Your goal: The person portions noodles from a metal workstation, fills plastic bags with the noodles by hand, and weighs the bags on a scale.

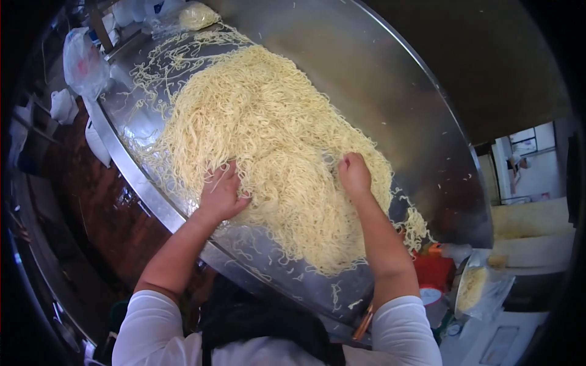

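A large heap of pale yellow noodles [262,134] lies on a metal table [403,122]. At the heap's near left edge, my left hand [224,192] rests on the noodles with its fingers apart; a few strands lie over the fingertips. My right hand [354,174] is at the heap's right side, its fingers curled closed against the noodles. What it holds, if anything, is hidden.
Bagged noodles [198,16] sit at the table's far left. A plastic bag [84,64] hangs by the left corner. At the right are a red scale [432,271] and a noodle-filled bag [473,288]. The raised metal rim [427,76] curves along the far side.
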{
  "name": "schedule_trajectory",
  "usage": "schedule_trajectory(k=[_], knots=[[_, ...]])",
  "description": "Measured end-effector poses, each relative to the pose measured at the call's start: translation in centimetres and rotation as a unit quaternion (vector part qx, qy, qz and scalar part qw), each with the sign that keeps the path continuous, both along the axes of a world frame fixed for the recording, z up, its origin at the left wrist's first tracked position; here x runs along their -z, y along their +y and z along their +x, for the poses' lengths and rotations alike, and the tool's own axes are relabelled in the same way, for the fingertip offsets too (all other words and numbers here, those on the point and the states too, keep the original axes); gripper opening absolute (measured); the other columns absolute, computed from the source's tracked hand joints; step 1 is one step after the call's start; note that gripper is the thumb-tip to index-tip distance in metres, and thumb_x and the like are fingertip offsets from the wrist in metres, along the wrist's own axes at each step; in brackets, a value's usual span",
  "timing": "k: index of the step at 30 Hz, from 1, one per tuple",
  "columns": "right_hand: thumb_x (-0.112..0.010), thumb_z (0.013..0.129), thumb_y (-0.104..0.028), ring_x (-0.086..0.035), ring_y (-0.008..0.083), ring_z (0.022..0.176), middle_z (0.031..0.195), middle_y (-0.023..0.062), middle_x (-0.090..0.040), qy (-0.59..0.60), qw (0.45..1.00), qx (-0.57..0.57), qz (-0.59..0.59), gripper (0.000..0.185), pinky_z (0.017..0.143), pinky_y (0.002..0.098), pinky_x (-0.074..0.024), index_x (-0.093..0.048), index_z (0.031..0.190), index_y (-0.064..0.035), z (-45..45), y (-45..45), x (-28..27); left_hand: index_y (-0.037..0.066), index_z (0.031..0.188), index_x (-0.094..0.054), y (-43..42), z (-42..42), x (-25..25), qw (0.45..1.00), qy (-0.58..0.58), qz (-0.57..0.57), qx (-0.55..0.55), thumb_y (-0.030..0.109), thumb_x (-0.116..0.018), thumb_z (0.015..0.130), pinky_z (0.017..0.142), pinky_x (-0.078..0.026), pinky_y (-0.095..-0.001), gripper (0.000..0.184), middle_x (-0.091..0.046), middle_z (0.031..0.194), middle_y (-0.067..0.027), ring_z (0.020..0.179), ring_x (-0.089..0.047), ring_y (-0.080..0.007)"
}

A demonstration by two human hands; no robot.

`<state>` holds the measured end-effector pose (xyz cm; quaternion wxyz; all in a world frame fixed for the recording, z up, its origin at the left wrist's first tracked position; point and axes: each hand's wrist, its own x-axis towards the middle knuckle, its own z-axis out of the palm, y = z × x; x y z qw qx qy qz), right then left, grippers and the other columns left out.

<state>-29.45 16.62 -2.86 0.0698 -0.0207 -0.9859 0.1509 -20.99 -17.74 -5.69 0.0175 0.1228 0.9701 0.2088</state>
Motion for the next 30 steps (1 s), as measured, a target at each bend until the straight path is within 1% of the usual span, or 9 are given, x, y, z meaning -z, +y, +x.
schedule_trajectory(k=[3, 5, 8, 14, 19, 23, 26, 27, 30], knots=[[-0.058, 0.081, -0.012, -0.057, 0.0197, 0.065, 0.08, 0.0083, -0.059, 0.046, 0.98, 0.027, -0.193, 0.009, 0.057, 0.0323, -0.0446, -0.059, 0.084, -0.0039, 0.0, 1.5, 1.0, -0.001, 0.101, -0.062, 0.0, 0.0, -0.5, 1.0, -0.009, -0.002, -0.001, 0.044, -0.061, 0.074, 0.106, -0.024, -0.0567, 0.052, -0.038, 0.14, -0.0216, 0.121, -0.043, -0.0403], [-0.058, 0.081, -0.01, -0.052, 0.014, 0.055, 0.072, 0.0049, -0.058, 0.029, 0.925, 0.081, -0.369, 0.006, 0.049, 0.0289, -0.0401, -0.058, 0.083, -0.0043, 0.3, 1.4, 0.6, -0.001, 0.101, -0.062, 0.0, -0.1, -0.6, 1.0, -0.014, -0.002, 0.0, 0.044, -0.062, 0.074, 0.106, -0.025, -0.0559, 0.052, -0.037, 0.141, -0.0217, 0.121, -0.043, -0.0409], [-0.057, 0.084, -0.015, -0.045, 0.0091, 0.048, 0.067, 0.0024, -0.056, 0.076, 0.865, 0.11, -0.485, 0.008, 0.044, 0.0229, -0.0348, -0.058, 0.081, -0.0079, 0.6, 0.9, -2.4, -0.001, 0.103, -0.061, -0.1, -0.1, -0.5, 1.0, -0.023, 0.002, -0.001, 0.042, -0.063, 0.072, 0.105, -0.026, -0.0553, 0.053, -0.037, 0.141, -0.0223, 0.122, -0.041, -0.0424], [-0.057, 0.083, -0.009, -0.047, 0.0085, 0.052, 0.079, 0.0062, -0.063, 0.121, 0.756, 0.066, -0.64, 0.003, 0.046, 0.022, -0.035, -0.056, 0.083, -0.0065, 3.9, -1.8, -14.1, 0.004, 0.113, -0.059, -0.2, 0.0, -0.4, 0.999, -0.019, 0.034, -0.007, 0.038, -0.064, 0.069, 0.105, -0.026, -0.0556, 0.056, -0.037, 0.141, -0.0223, 0.125, -0.039, -0.0446], [-0.053, 0.088, -0.015, -0.051, 0.0113, 0.058, 0.087, 0.0088, -0.062, 0.175, 0.735, -0.033, -0.654, 0.009, 0.05, 0.0227, -0.0373, -0.054, 0.088, -0.006, 6.8, -1.2, -21.2, 0.004, 0.106, -0.062, -0.2, -0.1, -0.3, 0.991, 0.06, 0.115, -0.011, 0.026, -0.066, 0.065, 0.099, -0.035, -0.0485, 0.046, -0.051, 0.129, -0.0193, 0.117, -0.047, -0.0384], [-0.052, 0.091, -0.021, -0.053, 0.0129, 0.063, 0.084, 0.0068, -0.06, 0.202, 0.703, -0.078, -0.678, 0.012, 0.053, 0.0244, -0.0401, -0.054, 0.086, -0.01, 9.0, 0.2, -25.2, 0.005, 0.108, -0.06, 0.4, 0.0, -1.8, 0.962, 0.099, 0.253, -0.014, 0.011, -0.067, 0.065, 0.087, -0.045, -0.0376, 0.045, -0.063, 0.102, -0.0152, 0.097, -0.058, -0.034], [-0.051, 0.091, -0.023, -0.054, 0.013, 0.063, 0.082, 0.0043, -0.06, 0.211, 0.663, -0.104, -0.711, 0.012, 0.055, 0.0249, -0.0412, -0.055, 0.087, -0.0121, 10.6, 2.4, -28.1, 0.004, 0.107, -0.059, 0.9, 0.4, 0.2, 0.921, 0.03, 0.383, -0.055, 0.012, -0.068, 0.069, 0.085, -0.046, -0.0343, 0.04, -0.063, 0.1, -0.0143, 0.095, -0.06, -0.0298], [-0.051, 0.091, -0.024, -0.053, 0.0133, 0.063, 0.081, 0.0024, -0.06, 0.221, 0.662, -0.106, -0.708, 0.013, 0.057, 0.0257, -0.0423, -0.056, 0.087, -0.0128, 11.2, 3.2, -29.2, 0.001, 0.107, -0.058, 0.5, 0.5, 1.9, 0.917, -0.023, 0.394, -0.054, 0.007, -0.067, 0.073, 0.084, -0.046, -0.0301, 0.036, -0.064, 0.102, -0.012, 0.096, -0.061, -0.0217], [-0.051, 0.09, -0.025, -0.053, 0.0155, 0.069, 0.083, 0.004, -0.057, 0.239, 0.661, -0.175, -0.69, 0.017, 0.063, 0.0281, -0.0425, -0.054, 0.086, -0.0093, 13.1, 4.5, -33.1, -0.001, 0.107, -0.057, 1.4, 1.7, 0.3, 0.832, -0.096, 0.542, -0.062, 0.002, -0.066, 0.075, 0.084, -0.046, -0.0284, 0.034, -0.064, 0.104, -0.0099, 0.096, -0.061, -0.0172]])
